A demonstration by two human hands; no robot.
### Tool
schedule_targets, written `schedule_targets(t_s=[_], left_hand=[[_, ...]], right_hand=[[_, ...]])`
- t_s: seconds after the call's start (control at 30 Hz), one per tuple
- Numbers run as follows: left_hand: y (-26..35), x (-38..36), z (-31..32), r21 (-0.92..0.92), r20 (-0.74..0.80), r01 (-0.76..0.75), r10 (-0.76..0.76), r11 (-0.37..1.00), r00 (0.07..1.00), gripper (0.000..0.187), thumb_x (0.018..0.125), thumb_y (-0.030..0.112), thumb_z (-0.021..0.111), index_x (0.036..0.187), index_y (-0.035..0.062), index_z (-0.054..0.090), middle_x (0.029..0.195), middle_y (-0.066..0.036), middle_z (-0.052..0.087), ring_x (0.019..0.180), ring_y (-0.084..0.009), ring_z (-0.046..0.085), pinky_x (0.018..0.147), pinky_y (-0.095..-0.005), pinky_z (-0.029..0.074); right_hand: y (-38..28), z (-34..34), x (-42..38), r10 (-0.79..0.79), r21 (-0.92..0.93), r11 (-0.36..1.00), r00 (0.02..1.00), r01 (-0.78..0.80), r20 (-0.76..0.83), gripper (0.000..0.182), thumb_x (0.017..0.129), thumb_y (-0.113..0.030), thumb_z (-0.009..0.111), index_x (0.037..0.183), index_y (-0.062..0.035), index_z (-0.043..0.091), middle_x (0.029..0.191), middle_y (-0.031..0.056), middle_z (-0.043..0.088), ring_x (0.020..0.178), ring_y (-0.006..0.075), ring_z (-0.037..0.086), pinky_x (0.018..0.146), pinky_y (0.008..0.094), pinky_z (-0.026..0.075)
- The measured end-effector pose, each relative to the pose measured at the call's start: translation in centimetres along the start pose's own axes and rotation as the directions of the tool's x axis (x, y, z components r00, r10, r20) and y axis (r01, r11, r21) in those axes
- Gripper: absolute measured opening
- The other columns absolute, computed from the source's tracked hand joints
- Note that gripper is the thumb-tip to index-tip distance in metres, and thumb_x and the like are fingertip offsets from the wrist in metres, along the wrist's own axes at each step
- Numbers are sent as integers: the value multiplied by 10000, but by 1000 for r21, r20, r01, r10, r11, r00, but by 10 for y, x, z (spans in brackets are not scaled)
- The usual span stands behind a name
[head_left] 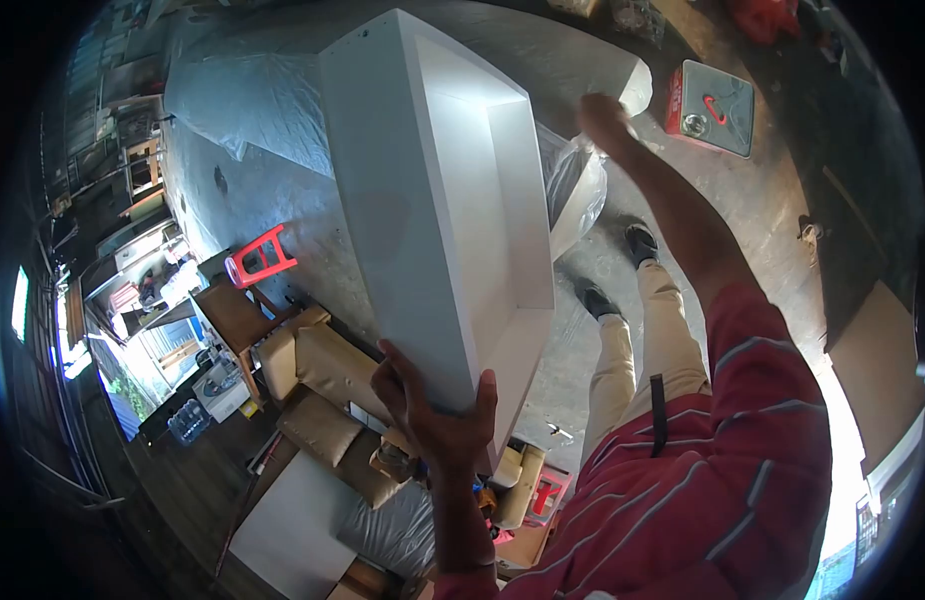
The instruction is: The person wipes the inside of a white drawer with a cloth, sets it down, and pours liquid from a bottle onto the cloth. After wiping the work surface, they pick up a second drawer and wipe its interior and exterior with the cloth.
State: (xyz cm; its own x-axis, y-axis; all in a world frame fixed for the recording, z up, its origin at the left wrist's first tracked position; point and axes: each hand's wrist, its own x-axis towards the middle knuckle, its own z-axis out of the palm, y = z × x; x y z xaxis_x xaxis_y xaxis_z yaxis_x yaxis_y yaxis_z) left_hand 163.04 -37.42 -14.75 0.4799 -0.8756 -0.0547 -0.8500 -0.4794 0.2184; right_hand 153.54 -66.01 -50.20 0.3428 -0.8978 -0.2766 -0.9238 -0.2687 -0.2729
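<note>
A white open-fronted box, like a cabinet carcass (392,220), stands tilted before me, its hollow side facing right. My left hand (442,420) grips its near end, with the thumb on the front edge and the fingers spread over the outer side. Beyond the box's far right side, my right hand (604,120) is closed, slightly blurred, at the top of a crumpled clear plastic sheet (580,200). The sheet hangs beside the box and seems pinched in those fingers. Part of it is hidden behind the box.
A red tin with a clear lid (717,108) sits on the concrete floor at upper right. Plastic-covered bulk (247,100) lies behind the box. A red stool (262,258), a tan sofa (332,360) and a white panel (292,525) stand to the left and below.
</note>
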Motion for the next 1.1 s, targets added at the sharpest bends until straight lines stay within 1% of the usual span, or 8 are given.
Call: schedule_targets(t_s=[0.13, 0.2, 0.5, 0.7, 0.77, 0.87, 0.93, 1.1], left_hand=[[4, 2, 1, -60, -56, -26, 22, 998, 998, 972, 601, 280, 748, 1392, 4, 254, 1101, -188, 412, 1003, -325, 443, 807, -446, 406], [5, 4, -1, -29, 4, -15, 15, 999, 1000, 1033, 613, 266, 736, 1403, -30, 141, 1093, -230, 381, 1007, -363, 419, 834, -461, 384], [8, -2, -2, 5, 20, 58, -58, 998, 998, 1005, 618, 277, 726, 1395, -41, 173, 1090, -221, 375, 1017, -355, 412, 823, -457, 391], [3, 1, -1, -29, 23, 39, -38, 999, 999, 1012, 622, 280, 724, 1398, -41, 160, 1087, -223, 376, 1015, -356, 412, 831, -460, 387], [4, 4, 0, -39, 20, 32, -31, 999, 999, 1017, 621, 282, 726, 1400, -37, 155, 1087, -223, 376, 1015, -355, 413, 830, -461, 386], [6, 3, -2, -50, 8, 15, -14, 999, 1000, 1026, 615, 277, 728, 1403, -31, 148, 1089, -221, 376, 1016, -354, 414, 830, -462, 387], [5, 5, 0, -46, 3, 3, -3, 999, 1000, 1029, 609, 269, 729, 1404, -29, 146, 1091, -220, 375, 1015, -353, 414, 829, -463, 388], [6, 2, -1, -17, 12, 39, -39, 999, 999, 1018, 591, 252, 718, 1401, -29, 169, 1099, -219, 371, 1015, -350, 415, 829, -458, 392]], right_hand=[[-5, -16, -27, 158, 532, 846, 953, 4, -259, 199, 827, -178, 579, 985, -72, 523, 880, 108, 619, 768, 280, 643, 627, 354, 536], [-38, 3, -27, -66, 492, 628, 671, 603, -738, 225, 809, -181, 628, 994, -131, 512, 923, 77, 605, 750, 270, 636, 601, 358, 531], [-118, 25, -6, -466, -101, 884, 874, 456, -136, 319, 822, -222, 536, 1083, -41, 564, 968, 121, 550, 684, 227, 596, 592, 347, 506], [-69, 6, -4, -307, 125, 941, 948, 316, -86, 296, 845, -187, 507, 1111, -70, 559, 852, 112, 613, 763, 244, 647, 583, 388, 529], [-42, 25, 3, -58, 197, 980, 980, 19, 190, 272, 839, -195, 523, 1076, -70, 568, 839, 116, 634, 800, 259, 657, 591, 412, 536], [-5, 5, -19, -67, 17, 998, 994, 66, 82, 253, 830, -220, 540, 1028, -65, 574, 861, 135, 636, 809, 293, 652, 599, 424, 535], [-11, -1, -31, 87, 523, 853, 987, -3, -136, 268, 824, -218, 537, 1025, -44, 571, 852, 160, 627, 778, 308, 645, 628, 417, 533], [-81, 1, -34, -352, 349, 810, 866, 472, -355, 328, 819, -268, 551, 1127, -157, 560, 946, 113, 565, 779, 277, 606, 639, 440, 495]])
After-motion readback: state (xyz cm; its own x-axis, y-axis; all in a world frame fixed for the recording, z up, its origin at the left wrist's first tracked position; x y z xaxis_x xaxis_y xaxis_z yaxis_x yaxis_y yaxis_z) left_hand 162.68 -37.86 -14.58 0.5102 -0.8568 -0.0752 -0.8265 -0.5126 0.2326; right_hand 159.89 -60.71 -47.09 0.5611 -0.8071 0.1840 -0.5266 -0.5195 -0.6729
